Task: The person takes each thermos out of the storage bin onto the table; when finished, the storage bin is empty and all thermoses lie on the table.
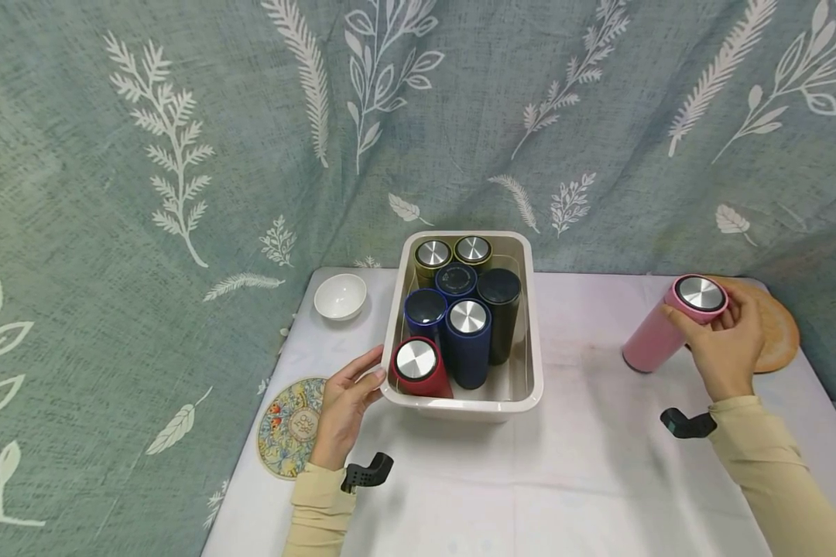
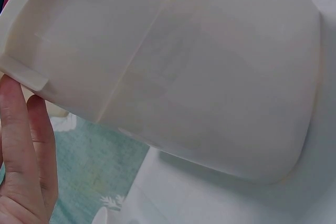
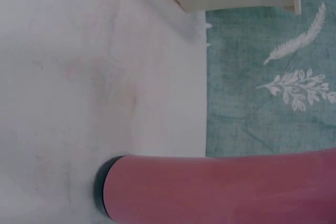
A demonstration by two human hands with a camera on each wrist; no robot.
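My right hand [image 1: 728, 344] grips a pink insulated bottle [image 1: 655, 336] near its silver-topped lid, at the table's right. The bottle's dark-edged base [image 3: 107, 187] shows in the right wrist view; whether it touches the table I cannot tell. At the front-left corner of a cream plastic bin [image 1: 535, 340], my left hand [image 1: 344, 406] touches the rim. In the left wrist view its straight fingers [image 2: 21, 150] meet the rim's underside. Inside the bin are a tilted red bottle [image 1: 428, 383], several blue bottles [image 1: 468, 352], a black bottle [image 1: 501, 317] and two olive bottles [image 1: 428, 275] at the back.
A white bowl [image 1: 340, 297] stands left of the bin. Partly behind the left hand lies a round patterned mat [image 1: 279, 433]. An orange round mat [image 1: 780, 333] lies beyond the right hand. Green leaf-print cloth [image 1: 251, 155] hangs behind the white-covered table [image 1: 529, 487].
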